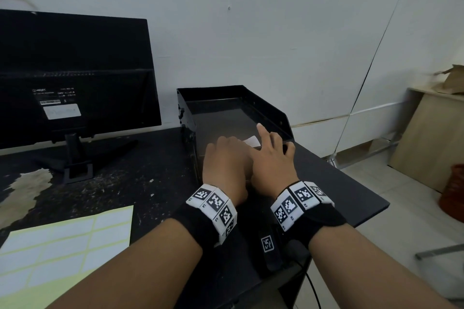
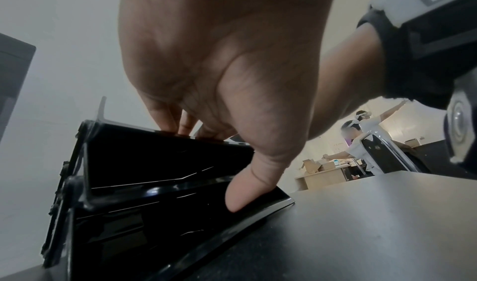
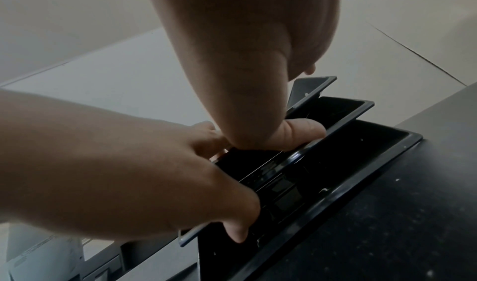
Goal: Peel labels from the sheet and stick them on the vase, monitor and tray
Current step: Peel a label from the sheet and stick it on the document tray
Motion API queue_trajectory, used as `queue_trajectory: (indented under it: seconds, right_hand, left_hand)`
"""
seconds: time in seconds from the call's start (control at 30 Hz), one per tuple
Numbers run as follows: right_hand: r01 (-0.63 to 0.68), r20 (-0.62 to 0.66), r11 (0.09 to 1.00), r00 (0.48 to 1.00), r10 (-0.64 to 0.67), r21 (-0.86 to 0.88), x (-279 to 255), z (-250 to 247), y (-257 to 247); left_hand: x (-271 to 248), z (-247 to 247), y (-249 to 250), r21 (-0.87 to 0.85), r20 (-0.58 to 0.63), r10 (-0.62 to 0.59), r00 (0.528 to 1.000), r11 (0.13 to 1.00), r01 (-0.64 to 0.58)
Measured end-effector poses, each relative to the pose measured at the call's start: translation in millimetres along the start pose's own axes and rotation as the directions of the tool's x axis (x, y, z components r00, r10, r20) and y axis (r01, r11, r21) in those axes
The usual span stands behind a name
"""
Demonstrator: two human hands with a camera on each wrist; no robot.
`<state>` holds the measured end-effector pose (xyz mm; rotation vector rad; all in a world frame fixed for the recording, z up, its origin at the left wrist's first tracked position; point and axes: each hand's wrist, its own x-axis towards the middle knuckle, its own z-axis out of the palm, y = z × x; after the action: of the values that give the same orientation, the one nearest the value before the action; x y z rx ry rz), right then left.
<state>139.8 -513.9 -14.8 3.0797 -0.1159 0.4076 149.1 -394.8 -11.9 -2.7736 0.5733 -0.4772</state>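
Note:
A black stacked tray (image 1: 271, 108) stands at the desk's right end. My left hand (image 1: 226, 158) grips its front: the fingers (image 2: 167, 126) hook over the top tray's lip and the thumb (image 2: 242, 193) presses the lower lip. My right hand (image 1: 271, 155) is beside it, index finger raised, with its thumb (image 3: 304, 132) pressed on the top tray's front edge. A white label (image 1: 251, 141) shows between the hands, partly covered. The yellow-backed label sheet (image 1: 62, 241) lies at the near left. The monitor (image 1: 75, 70) shows its back, with a label (image 1: 62, 111) on it. No vase is in view.
The desk edge (image 1: 364, 190) runs close to the tray's right, with tiled floor beyond. A wooden board (image 1: 426, 145) leans on the wall there. A worn pale patch (image 1: 25, 188) marks the desk's left. Two people (image 2: 361, 142) work at a far table.

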Motion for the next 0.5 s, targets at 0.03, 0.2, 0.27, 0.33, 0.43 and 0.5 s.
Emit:
queue_trajectory:
  seconds: [0.03, 0.2, 0.27, 0.33, 0.43, 0.5]
  right_hand:
    - [-0.011, -0.004, 1.0, 1.0, 0.012, 0.004, 0.5, 0.2, -0.4]
    - [-0.059, -0.012, 0.998, 0.998, 0.059, 0.029, 3.7, -1.2, -0.1]
    - [-0.071, -0.008, 0.997, 0.997, 0.071, 0.035, 4.0, -2.3, 0.0]
    - [-0.078, -0.003, 0.996, 0.997, 0.078, 0.04, 4.0, -3.7, -0.3]
    - [-0.089, 0.007, 0.994, 0.996, 0.089, 0.06, 3.5, -5.8, 1.5]
    - [-0.097, 0.007, 0.992, 0.995, 0.097, 0.076, 3.4, -6.0, 3.4]
  left_hand:
    - [0.2, 0.2, 0.1, -0.004, 0.0, -0.001, 1.0, 1.0, 0.001]
    - [1.3, -0.3, 0.8, -0.014, -0.001, -0.002, 1.0, 1.0, 0.002]
    - [0.8, -0.3, 1.3, -0.012, 0.001, 0.001, 1.0, 1.0, -0.001]
    - [0.1, -0.2, 1.2, -0.002, 0.0, 0.007, 1.0, 1.0, -0.007]
    - [-0.4, -0.8, 0.7, 0.005, -0.013, 0.015, 1.0, 1.0, -0.015]
    - [-0.2, -0.6, 0.0, 0.003, -0.017, 0.015, 1.0, 1.0, -0.015]
